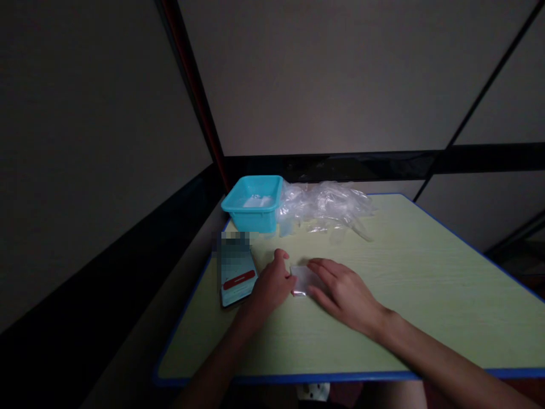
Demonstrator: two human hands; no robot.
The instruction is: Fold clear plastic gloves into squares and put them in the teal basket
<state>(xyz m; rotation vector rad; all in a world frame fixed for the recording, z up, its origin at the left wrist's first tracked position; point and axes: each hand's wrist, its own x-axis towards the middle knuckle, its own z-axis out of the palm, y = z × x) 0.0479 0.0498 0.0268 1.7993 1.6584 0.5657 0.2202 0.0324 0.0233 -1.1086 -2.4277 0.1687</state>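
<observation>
A small clear plastic bag [302, 280] lies flat on the table between my two hands. My left hand [271, 281] is at its left edge, with the thumb side closed on that edge and one finger raised and bent above. Over the bag's right side rests my right hand [347, 292], palm down, its fingers stretched forward and the thumb apart from them. The right fingers cover part of the bag, so its right edge is hidden.
A phone [238, 278] with a lit screen lies left of my left hand. Behind it stands a turquoise plastic basket [254, 218] with whitish contents [258, 201]. A heap of clear plastic bags [327, 203] lies beside the basket. The pale table [426, 284] has a blue edge.
</observation>
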